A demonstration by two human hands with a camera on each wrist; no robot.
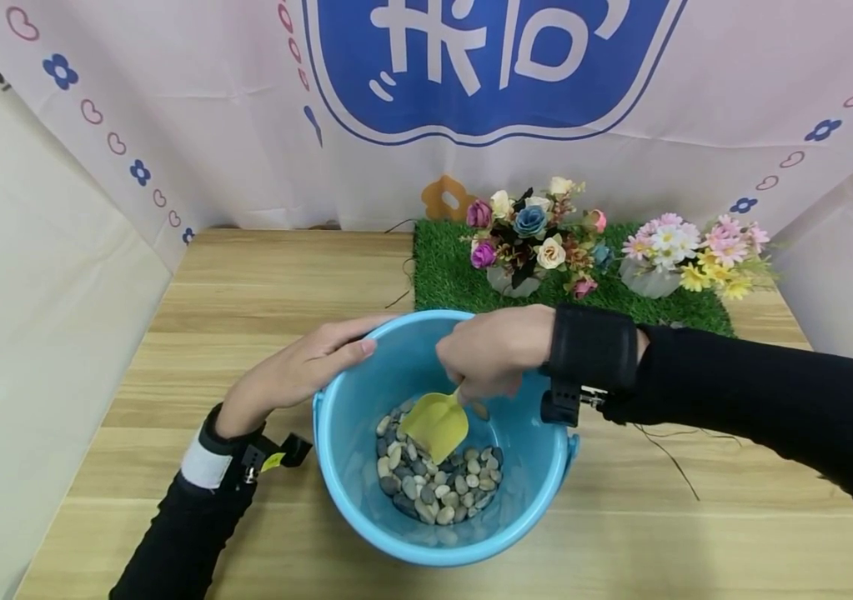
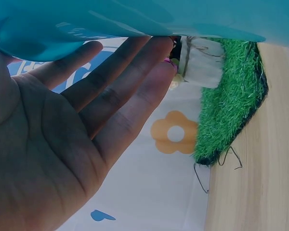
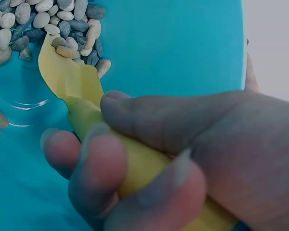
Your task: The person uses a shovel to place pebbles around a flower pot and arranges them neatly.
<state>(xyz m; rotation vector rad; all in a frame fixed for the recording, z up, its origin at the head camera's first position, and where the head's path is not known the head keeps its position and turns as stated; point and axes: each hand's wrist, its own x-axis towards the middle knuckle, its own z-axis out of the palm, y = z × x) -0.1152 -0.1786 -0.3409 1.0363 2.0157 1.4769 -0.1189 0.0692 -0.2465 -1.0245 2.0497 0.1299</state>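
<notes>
On the far left of my head view, my left hand (image 1: 298, 371) lies with straight, relaxed fingers flat against the outer wall of the blue bucket (image 1: 366, 517) near its rim; the left wrist view confirms the palm open and pressing the blue wall, gripping nothing. The bucket stands on the wooden table (image 1: 261, 275), with a bed of pebbles (image 1: 437, 487) covering its floor. Moving rightward, the yellow scoop (image 1: 437, 425) sits inside the bucket, its blade resting on the pebbles and its long axis running from the blade up and to the right into my right hand (image 1: 494, 350). That hand hovers over the bucket's far rim, its fingers (image 3: 94, 173) and thumb curled tight round the scoop's handle. The pebbles thus lie directly below and ahead of the blade tip, nearer my right hand than my left. Behind, on the right, flower arrangements (image 1: 539, 237) stand on a green turf mat (image 1: 441, 275).
</notes>
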